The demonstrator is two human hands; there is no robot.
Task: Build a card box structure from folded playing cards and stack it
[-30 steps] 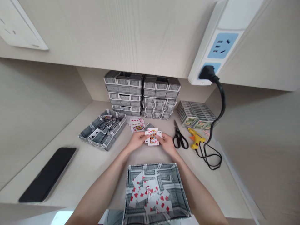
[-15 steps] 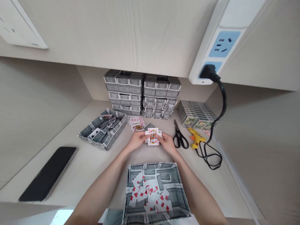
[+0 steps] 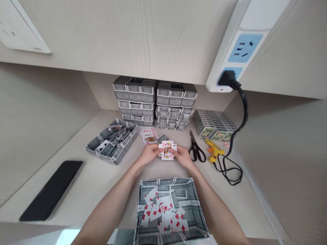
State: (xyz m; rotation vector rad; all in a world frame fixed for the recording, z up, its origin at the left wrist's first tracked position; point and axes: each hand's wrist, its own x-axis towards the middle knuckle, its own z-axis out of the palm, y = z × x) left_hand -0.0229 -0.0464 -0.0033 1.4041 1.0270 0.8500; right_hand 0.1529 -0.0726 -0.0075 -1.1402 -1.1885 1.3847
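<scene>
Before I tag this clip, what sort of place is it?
Likely a small craft corner at a desk: a yellow glue gun, black scissors and stacked card-patterned boxes suggest it.

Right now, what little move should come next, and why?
Maybe fold the ends of the white rectangular king-of-diamonds card behind the white sideways ace: they're crossed, the king's ends stick out, and the left hand and right hand pinch them.
</scene>
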